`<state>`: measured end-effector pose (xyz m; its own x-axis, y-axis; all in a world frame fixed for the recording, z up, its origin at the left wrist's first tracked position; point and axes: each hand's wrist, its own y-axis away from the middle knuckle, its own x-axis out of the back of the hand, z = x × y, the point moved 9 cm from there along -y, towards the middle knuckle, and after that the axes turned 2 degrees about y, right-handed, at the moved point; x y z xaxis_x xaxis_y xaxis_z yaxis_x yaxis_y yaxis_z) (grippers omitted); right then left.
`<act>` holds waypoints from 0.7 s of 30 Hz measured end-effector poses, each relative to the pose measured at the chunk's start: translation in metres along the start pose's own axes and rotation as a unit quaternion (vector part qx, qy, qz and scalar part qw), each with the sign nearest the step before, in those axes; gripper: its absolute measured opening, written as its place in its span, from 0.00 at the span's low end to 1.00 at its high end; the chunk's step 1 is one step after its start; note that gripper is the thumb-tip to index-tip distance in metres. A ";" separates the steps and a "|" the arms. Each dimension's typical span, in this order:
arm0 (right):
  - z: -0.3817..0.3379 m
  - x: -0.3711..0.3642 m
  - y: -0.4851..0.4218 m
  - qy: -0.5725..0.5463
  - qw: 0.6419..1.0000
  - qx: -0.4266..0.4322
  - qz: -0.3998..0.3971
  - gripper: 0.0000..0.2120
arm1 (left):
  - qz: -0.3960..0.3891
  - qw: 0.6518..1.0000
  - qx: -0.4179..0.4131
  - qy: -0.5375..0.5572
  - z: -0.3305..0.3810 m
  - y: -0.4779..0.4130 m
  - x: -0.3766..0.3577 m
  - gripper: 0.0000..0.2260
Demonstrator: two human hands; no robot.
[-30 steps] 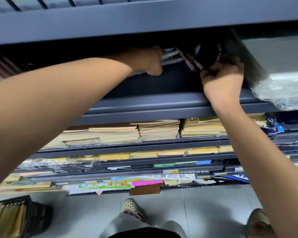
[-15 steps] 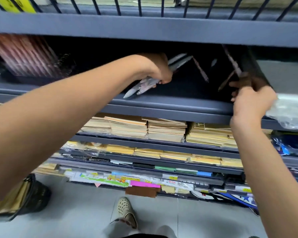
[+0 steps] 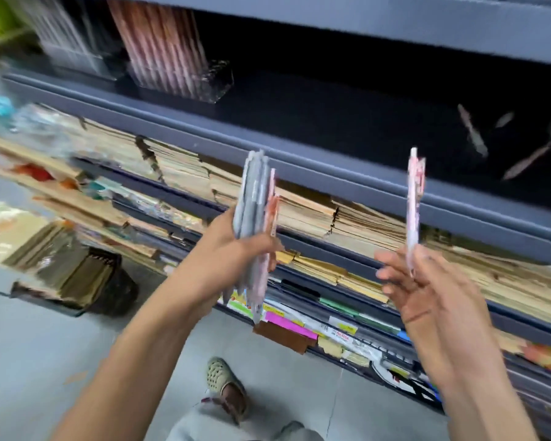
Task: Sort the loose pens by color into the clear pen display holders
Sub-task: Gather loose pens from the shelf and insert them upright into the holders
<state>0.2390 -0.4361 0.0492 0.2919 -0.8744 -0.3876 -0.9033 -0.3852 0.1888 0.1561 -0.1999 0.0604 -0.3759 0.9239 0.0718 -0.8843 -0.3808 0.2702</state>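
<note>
The dark shelf [image 3: 331, 173] carries a clear holder [image 3: 217, 81] of pink pens towards its left and a few loose pens [image 3: 474, 132] lying at its right. In front of the shelf the left grip [image 3: 236, 253] is curled round an upright bundle of grey pens [image 3: 252, 198], which sticks out above and below it. The right grip [image 3: 427, 288] pinches a single pink pen [image 3: 414, 202] by its lower end, upright and well apart from the bundle.
</note>
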 end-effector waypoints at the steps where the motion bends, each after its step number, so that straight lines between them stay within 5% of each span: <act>1: 0.011 -0.011 0.003 0.012 1.000 -0.014 -0.016 0.08 | 0.025 0.999 0.014 0.029 -0.015 0.009 0.012 0.12; 9: 0.080 -0.126 0.002 0.067 0.983 -0.087 -0.149 0.12 | 0.196 0.966 0.054 0.160 -0.076 0.049 0.125 0.07; 15: 0.123 -0.236 -0.022 0.069 0.968 -0.102 -0.220 0.16 | 0.251 0.949 0.064 0.180 -0.079 0.055 0.233 0.19; 21: 0.138 -0.321 -0.064 0.079 0.985 -0.048 -0.144 0.10 | 0.250 0.954 0.052 0.155 -0.072 0.025 0.331 0.14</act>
<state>0.1601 -0.0900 0.0369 0.5847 -0.7563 -0.2933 -0.7435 -0.6443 0.1792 -0.0099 0.0938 0.0220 -0.8213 0.5667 -0.0663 -0.5473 -0.7496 0.3722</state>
